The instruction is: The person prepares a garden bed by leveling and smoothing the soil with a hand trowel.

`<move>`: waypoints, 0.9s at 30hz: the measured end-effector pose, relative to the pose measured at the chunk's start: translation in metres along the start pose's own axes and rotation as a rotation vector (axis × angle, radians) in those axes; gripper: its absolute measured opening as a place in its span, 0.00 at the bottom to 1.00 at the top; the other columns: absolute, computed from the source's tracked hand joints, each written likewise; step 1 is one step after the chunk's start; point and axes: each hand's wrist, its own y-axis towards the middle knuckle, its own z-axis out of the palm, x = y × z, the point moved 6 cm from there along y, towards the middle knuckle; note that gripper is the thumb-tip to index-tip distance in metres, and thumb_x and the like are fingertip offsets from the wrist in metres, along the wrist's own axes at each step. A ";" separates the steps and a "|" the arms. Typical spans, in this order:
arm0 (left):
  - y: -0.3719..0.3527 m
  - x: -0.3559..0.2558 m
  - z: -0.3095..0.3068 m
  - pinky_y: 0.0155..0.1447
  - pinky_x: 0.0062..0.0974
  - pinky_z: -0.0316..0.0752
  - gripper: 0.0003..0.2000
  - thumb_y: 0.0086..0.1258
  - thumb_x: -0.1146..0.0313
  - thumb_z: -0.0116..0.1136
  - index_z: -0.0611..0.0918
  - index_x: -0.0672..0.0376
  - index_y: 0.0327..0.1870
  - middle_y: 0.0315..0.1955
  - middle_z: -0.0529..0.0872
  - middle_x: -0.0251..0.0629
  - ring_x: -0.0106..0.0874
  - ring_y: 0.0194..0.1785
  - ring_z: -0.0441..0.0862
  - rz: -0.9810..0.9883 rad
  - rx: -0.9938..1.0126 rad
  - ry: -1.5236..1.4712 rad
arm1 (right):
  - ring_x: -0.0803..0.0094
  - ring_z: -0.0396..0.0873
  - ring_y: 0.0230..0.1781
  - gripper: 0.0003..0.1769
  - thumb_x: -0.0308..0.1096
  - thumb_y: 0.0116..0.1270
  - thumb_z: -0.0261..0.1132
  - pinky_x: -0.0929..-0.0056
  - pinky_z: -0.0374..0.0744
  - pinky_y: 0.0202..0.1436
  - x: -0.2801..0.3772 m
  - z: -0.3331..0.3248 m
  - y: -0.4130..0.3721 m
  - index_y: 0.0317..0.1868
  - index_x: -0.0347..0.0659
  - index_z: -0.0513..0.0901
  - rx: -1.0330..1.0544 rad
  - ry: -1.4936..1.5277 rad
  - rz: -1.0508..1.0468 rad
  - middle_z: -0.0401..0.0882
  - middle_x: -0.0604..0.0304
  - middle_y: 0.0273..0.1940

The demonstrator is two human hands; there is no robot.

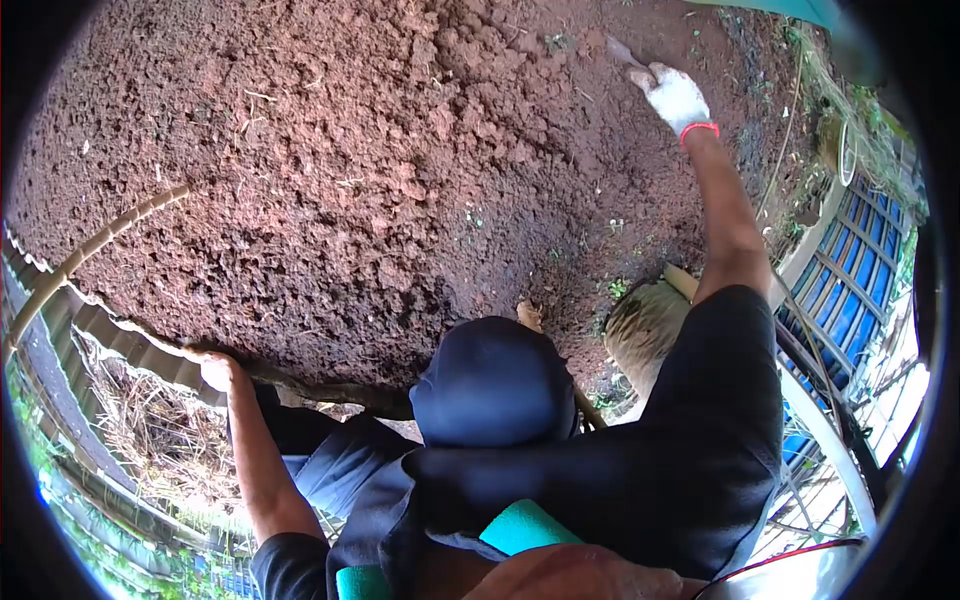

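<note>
Red crumbly soil (380, 180) fills the bed. At its far side the right hand (675, 97), in a white glove with a red cuff, has its fingers bunched against the clods, and I cannot tell whether it holds anything. At the soil's near edge the bare left hand (215, 370) curls tightly over the corrugated sheet (110, 328) bordering it, with a bamboo cane (110, 235) along the soil's left margin and a straw-coloured bundle (640, 325) at its near right corner.

The red soil (380, 180) in the upper left and middle is open, so a hand can pass there. A bent stick (90, 250) crosses the left. A wavy metal edge (130, 335) blocks the lower left. A blue crate (855, 270) and a round basket (640, 320) crowd the right.
</note>
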 end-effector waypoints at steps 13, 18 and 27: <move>-0.010 -0.011 -0.030 0.21 0.21 0.77 0.21 0.75 0.70 0.42 0.68 0.73 0.65 0.25 0.87 0.36 0.25 0.17 0.81 0.116 -0.400 0.134 | 0.42 0.82 0.45 0.30 0.53 0.71 0.47 0.51 0.79 0.50 0.004 -0.013 -0.041 0.38 0.31 0.82 -0.153 0.311 0.498 0.83 0.36 0.39; 0.001 -0.004 -0.006 0.17 0.23 0.75 0.18 0.73 0.71 0.44 0.73 0.72 0.59 0.19 0.83 0.32 0.23 0.14 0.78 0.061 -0.053 0.210 | 0.44 0.83 0.43 0.29 0.52 0.72 0.44 0.52 0.80 0.49 0.118 -0.007 -0.007 0.38 0.35 0.82 -0.167 0.406 0.160 0.83 0.39 0.38; -0.013 -0.002 -0.025 0.14 0.18 0.65 0.17 0.75 0.72 0.42 0.76 0.67 0.59 0.13 0.77 0.23 0.16 0.12 0.70 0.140 -0.522 -0.102 | 0.43 0.84 0.37 0.26 0.49 0.71 0.48 0.51 0.82 0.43 0.116 -0.009 0.021 0.37 0.32 0.79 -0.386 0.516 0.453 0.83 0.37 0.33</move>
